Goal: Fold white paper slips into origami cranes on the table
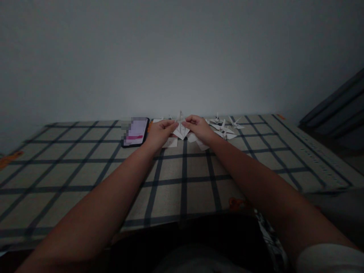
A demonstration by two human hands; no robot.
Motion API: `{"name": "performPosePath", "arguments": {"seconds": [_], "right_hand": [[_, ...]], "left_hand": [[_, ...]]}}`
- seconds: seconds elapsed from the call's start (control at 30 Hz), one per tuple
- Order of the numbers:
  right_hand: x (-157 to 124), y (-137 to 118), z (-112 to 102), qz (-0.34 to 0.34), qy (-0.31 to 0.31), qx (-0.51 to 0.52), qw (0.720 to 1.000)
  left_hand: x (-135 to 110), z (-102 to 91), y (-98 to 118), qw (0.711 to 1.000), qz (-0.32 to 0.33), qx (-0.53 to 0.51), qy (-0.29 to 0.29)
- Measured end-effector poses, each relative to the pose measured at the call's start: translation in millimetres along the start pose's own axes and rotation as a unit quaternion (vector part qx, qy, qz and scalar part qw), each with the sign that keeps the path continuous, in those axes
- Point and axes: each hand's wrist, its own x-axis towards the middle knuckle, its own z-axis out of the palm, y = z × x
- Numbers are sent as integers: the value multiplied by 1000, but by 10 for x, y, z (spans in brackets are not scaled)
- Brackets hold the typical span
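Both my arms reach far forward over a checked cloth (85, 167). Between my hands is a white folded paper crane (181, 130), its thin neck standing upright. My left hand (159, 132) pinches its left side with closed fingers. My right hand (198, 128) pinches its right side, fingers curled. Small white paper pieces (170, 142) lie flat under and just in front of my hands.
A lit phone (135, 132) lies just left of my left hand. Several finished white paper cranes (224, 127) stand to the right of my right hand. A plain wall rises behind the cloth. Dark slanted boards (335, 110) lean at the far right.
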Motion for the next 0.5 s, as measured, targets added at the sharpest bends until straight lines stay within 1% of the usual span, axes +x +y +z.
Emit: {"name": "performPosePath", "arguments": {"seconds": [0.17, 0.33, 0.5], "right_hand": [[-5, 20, 3, -13, -22, 2, 1000], [-8, 7, -21, -15, -35, -25, 999], [-2, -2, -42, -17, -29, -52, 998]], "left_hand": [[-15, 7, 19, 1000, 5, -2, -10], [-45, 33, 51, 1000, -1, -19, 3], [-60, 54, 60, 998, -9, -54, -35]]}}
